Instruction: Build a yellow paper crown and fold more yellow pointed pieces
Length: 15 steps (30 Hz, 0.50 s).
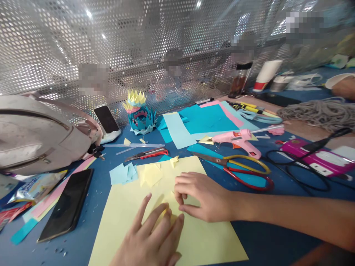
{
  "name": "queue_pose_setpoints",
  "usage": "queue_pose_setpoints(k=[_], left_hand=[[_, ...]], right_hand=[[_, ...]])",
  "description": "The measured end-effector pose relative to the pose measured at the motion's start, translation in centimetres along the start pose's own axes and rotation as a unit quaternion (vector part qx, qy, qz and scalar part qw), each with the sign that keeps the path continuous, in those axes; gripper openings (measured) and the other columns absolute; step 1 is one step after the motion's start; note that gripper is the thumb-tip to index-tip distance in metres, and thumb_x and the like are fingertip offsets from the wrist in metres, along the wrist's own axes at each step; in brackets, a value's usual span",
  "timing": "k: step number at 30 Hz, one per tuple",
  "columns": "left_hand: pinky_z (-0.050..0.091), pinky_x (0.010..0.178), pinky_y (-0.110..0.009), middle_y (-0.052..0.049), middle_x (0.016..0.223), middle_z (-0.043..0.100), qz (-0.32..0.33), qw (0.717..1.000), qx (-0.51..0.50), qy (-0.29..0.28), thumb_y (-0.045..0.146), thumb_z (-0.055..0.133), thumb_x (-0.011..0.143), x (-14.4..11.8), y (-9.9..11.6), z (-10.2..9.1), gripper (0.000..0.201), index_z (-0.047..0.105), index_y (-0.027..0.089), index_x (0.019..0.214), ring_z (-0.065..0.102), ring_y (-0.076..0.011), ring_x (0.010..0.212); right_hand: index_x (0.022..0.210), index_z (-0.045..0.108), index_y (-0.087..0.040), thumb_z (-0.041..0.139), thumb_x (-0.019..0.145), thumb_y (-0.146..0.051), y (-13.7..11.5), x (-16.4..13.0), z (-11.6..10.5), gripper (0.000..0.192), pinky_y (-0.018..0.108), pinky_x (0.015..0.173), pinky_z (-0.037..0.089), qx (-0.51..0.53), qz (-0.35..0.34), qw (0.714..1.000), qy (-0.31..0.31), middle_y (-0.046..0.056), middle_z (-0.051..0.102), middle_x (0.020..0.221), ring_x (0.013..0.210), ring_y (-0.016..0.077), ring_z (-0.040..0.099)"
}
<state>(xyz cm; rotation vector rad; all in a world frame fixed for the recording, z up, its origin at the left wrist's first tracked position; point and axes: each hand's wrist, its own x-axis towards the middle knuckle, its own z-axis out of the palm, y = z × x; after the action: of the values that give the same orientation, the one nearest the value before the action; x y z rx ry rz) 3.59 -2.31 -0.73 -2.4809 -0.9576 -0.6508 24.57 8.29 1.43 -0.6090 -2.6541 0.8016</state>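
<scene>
A large pale yellow sheet (216, 244) lies under both hands. With its fingers bent and partly spread, my left hand (155, 232) presses a small yellow paper piece (159, 202) against the sheet; the fingers hide much of it. Just right of it, my right hand (201, 195) has curled fingers, thumb and index drawn near each other at the small piece's edge. Whatever its fingertips hold is too small to make out. Beyond the hands are a stack of yellow paper squares (151, 174), light blue paper squares (124, 173) and a small folded yellow piece (174, 161).
Scissors (224, 161), a pink glue gun (240, 140) and a red cutter knife (146, 153) lie beyond the sheet. Left are a black phone (66, 205) and a backpack (41, 133). A folded-paper ornament (141, 120) stands behind. A magenta power strip (318, 157) with cables sits right.
</scene>
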Motion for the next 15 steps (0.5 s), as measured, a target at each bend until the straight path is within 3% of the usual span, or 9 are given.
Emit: queue_pose_setpoints(k=[15], left_hand=[[0.003, 0.129, -0.048, 0.001, 0.096, 0.069, -0.011, 0.999, -0.035, -0.035, 0.046, 0.054, 0.1, -0.16, -0.13, -0.32, 0.038, 0.068, 0.019, 0.123, 0.062, -0.02, 0.109]], right_hand=[[0.086, 0.056, -0.018, 0.07, 0.092, -0.02, 0.79, -0.08, -0.04, 0.015, 0.029, 0.076, 0.037, -0.033, 0.001, 0.999, -0.016, 0.0, 0.059, 0.089, 0.084, 0.0167, 0.052]])
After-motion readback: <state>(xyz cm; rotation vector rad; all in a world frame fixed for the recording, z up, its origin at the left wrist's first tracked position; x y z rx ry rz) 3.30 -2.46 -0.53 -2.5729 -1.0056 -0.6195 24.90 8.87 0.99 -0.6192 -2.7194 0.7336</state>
